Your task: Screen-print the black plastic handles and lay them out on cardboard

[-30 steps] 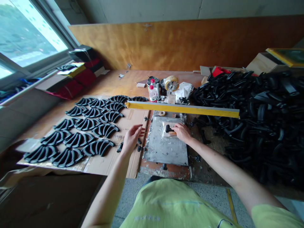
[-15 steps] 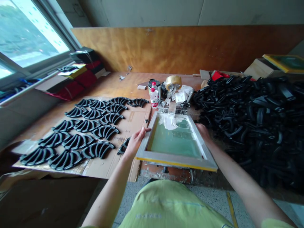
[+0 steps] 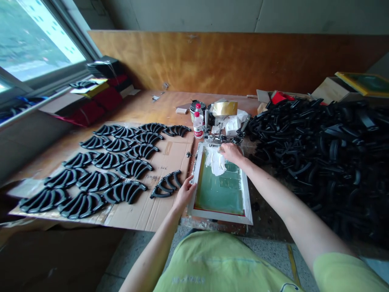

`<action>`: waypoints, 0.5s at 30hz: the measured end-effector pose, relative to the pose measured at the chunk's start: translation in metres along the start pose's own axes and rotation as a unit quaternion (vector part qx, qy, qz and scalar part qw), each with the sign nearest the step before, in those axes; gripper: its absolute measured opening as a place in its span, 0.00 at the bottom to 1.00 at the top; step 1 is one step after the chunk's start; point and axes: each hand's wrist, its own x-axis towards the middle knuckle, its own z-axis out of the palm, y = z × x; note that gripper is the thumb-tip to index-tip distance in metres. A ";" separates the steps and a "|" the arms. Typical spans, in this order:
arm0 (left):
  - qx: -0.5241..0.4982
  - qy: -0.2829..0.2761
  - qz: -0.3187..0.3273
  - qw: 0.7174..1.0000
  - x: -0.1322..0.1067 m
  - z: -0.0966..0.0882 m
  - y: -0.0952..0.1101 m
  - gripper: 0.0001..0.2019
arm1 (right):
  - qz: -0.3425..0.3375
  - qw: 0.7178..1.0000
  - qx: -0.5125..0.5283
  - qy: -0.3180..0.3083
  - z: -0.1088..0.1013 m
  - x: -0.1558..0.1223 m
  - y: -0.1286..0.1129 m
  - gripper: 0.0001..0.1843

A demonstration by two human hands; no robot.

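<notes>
No wording can be read clearly anywhere. The plastic water bottle (image 3: 198, 126), beyond and left of the right fingers (image 3: 224, 148), carries a label, but its print is too small to make out. On the cardboard sheet (image 3: 158, 215), to the left of the left fingers (image 3: 186, 190), there are handwritten marks, too blurred to read. Printed lettering on the yellow-green T-shirt (image 3: 219, 263), below the left fingers, is also illegible.

Plywood wall panel (image 3: 194, 61) beside daylit window (image 3: 39, 40).
</notes>
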 end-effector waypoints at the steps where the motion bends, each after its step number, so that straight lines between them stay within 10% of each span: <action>1: -0.003 -0.001 -0.001 1.000 0.000 0.001 -0.001 0.33 | 0.014 1.000 -0.011 0.008 0.000 -0.002 0.003 0.07; 5: -0.021 -0.001 -0.009 1.000 0.000 0.003 -0.001 0.33 | 0.021 0.999 -0.036 0.034 0.005 -0.015 -0.002 0.07; 15: -0.018 0.006 -0.025 1.000 0.002 0.002 -0.004 0.33 | -0.288 0.954 0.062 -0.051 -0.015 -0.069 -0.009 0.08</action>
